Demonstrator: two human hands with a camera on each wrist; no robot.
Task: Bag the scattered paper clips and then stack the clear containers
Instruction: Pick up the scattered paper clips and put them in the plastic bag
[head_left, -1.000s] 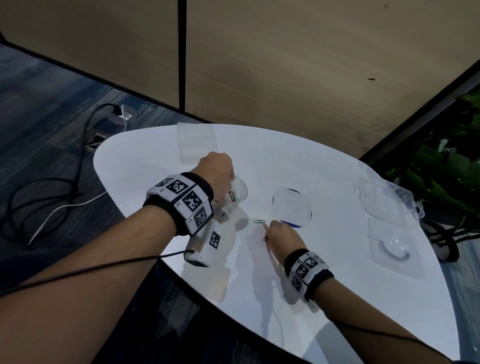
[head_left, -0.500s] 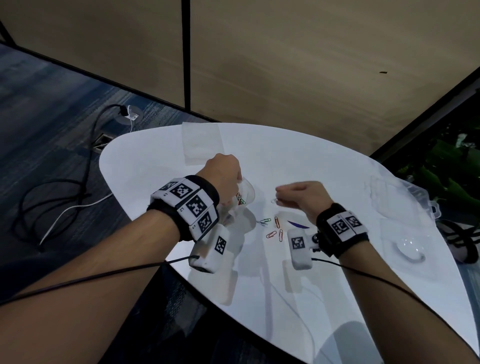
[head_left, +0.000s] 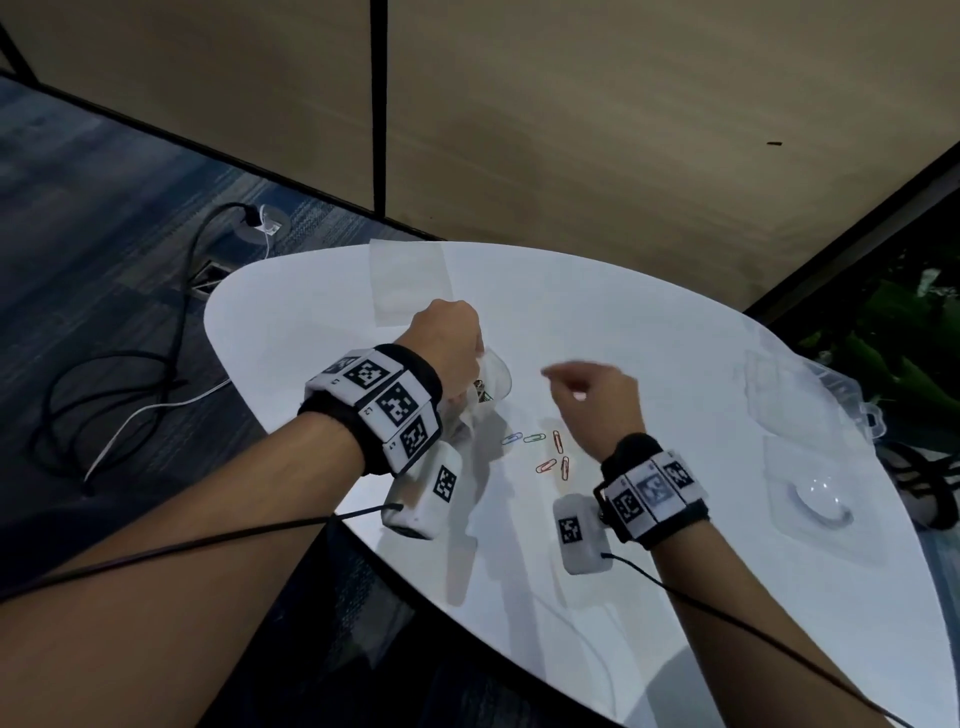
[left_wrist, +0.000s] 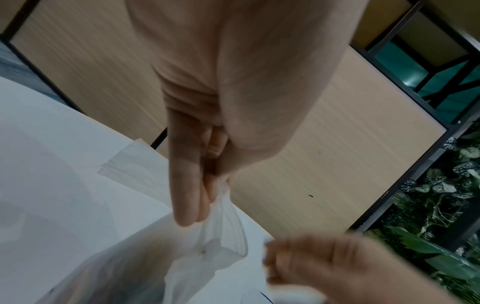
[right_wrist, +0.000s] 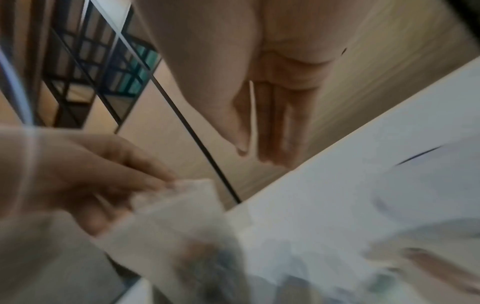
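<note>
My left hand (head_left: 447, 348) pinches the rim of a clear plastic bag (head_left: 491, 387) and holds its mouth up over the white table (head_left: 649, 317). From the left wrist the bag (left_wrist: 221, 244) hangs from those fingers (left_wrist: 192, 197). My right hand (head_left: 551, 373) hovers just right of the bag mouth. Its thumb and fingers pinch a thin pale paper clip (right_wrist: 252, 111), which is blurred. Several coloured paper clips (head_left: 545, 452) lie on the table below, between my wrists. Clear containers (head_left: 779, 400) sit at the right edge, with a domed clear tray (head_left: 815, 499) in front of them.
A second flat clear bag (head_left: 410, 283) lies at the table's far left. A round clear lid (right_wrist: 420, 185) rests on the table under my right hand. Cables (head_left: 130, 374) trail on the carpet to the left. Plants (head_left: 904, 332) stand past the right edge.
My right hand lifted off the table by the paper clips and moved up and left to the bag mouth. My left hand kept hold of the bag.
</note>
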